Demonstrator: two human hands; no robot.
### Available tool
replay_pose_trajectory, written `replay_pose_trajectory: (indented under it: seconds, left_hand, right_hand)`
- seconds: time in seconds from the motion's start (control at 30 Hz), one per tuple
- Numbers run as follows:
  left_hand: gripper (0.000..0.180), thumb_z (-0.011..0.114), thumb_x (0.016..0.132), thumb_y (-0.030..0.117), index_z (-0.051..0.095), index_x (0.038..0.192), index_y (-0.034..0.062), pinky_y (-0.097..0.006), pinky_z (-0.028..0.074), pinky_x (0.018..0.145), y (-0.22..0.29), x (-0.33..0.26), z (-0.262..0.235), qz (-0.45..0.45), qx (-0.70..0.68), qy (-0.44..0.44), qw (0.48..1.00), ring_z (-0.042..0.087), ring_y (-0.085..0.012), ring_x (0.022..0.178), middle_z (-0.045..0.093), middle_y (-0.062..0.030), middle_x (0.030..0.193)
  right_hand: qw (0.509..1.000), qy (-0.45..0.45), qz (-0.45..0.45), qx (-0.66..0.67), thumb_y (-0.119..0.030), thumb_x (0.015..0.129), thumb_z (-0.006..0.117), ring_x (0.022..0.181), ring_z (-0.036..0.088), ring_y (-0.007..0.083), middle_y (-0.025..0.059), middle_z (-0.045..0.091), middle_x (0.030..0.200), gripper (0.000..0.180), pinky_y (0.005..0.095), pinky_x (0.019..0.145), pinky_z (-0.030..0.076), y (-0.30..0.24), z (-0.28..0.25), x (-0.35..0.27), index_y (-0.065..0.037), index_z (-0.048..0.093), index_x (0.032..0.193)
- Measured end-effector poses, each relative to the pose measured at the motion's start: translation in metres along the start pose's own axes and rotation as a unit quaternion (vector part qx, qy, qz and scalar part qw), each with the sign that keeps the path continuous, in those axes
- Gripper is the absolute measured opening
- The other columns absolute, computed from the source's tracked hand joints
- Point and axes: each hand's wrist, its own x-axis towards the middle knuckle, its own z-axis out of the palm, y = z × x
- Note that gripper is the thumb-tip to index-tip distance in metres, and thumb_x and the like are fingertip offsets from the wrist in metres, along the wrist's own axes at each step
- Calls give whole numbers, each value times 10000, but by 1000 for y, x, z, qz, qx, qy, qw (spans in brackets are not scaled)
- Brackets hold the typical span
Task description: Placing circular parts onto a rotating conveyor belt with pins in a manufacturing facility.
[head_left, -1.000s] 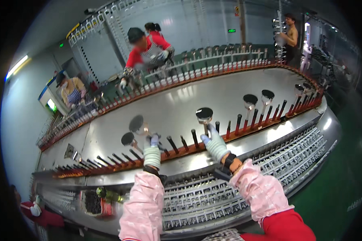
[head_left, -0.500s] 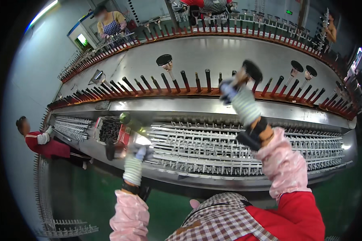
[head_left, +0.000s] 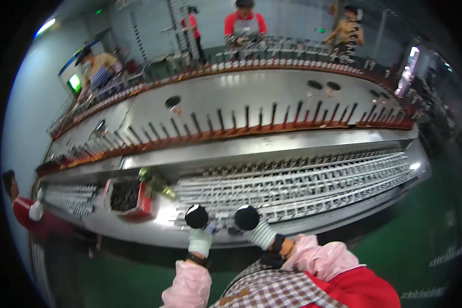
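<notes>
**Both hands raise round black discs at the line's edge**

Left hand (head_left: 200,240), in a light glove, grips a round black disc (head_left: 196,216) held up just over the near edge of the long steel table (head_left: 292,143). Right hand (head_left: 259,233), in a striped glove, is closed on a second black disc (head_left: 247,217) just beside the first. Beyond them lie rows of grey metal parts (head_left: 303,182). To the left stands a red box (head_left: 126,197) of dark pieces. Upright dark pegs (head_left: 231,120) line the orange rail. Other people work on the far side.
</notes>
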Motion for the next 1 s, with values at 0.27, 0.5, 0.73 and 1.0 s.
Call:
replay_pose_trajectory:
  seconds: [0.27, 0.5, 0.73, 1.0]
  left_hand:
    - [160, 649, 833, 132, 591, 924, 14, -261, 461, 402, -34, 13, 29, -268, -250, -90, 926, 616, -161, 510, 626, -58, 704]
    - [232, 598, 828, -35, 590, 1024, 90, -263, 490, 453, -87, 22, 48, -278, -310, -110, 903, 585, -132, 626, 622, -35, 820]
    - [218, 615, 831, 2, 565, 1019, 99, -275, 482, 384, -95, 21, 49, -274, -351, -73, 893, 593, -159, 494, 627, -46, 785]
    - [137, 640, 835, 76, 582, 959, 70, -232, 475, 393, -91, -3, 55, -296, -342, -58, 890, 629, -164, 528, 628, -48, 761]
  right_hand:
    - [921, -218, 319, -42, -291, 831, 596, 786, 614, 380, 207, 642, 864, 277, 455, 680, 489, -19, -14, 21, -78, 623, 1004]
    - [924, -173, 339, -42, -347, 883, 528, 767, 613, 387, 209, 640, 857, 355, 470, 685, 480, -13, -10, 21, -79, 564, 1113]
    - [904, -193, 381, -22, -352, 896, 502, 741, 609, 404, 224, 633, 813, 353, 487, 663, 476, -14, -4, 22, -75, 555, 1108]
    - [863, -462, 180, -102, -211, 906, 515, 681, 640, 296, 187, 631, 784, 339, 378, 589, 508, 19, -14, -4, -61, 468, 1207]
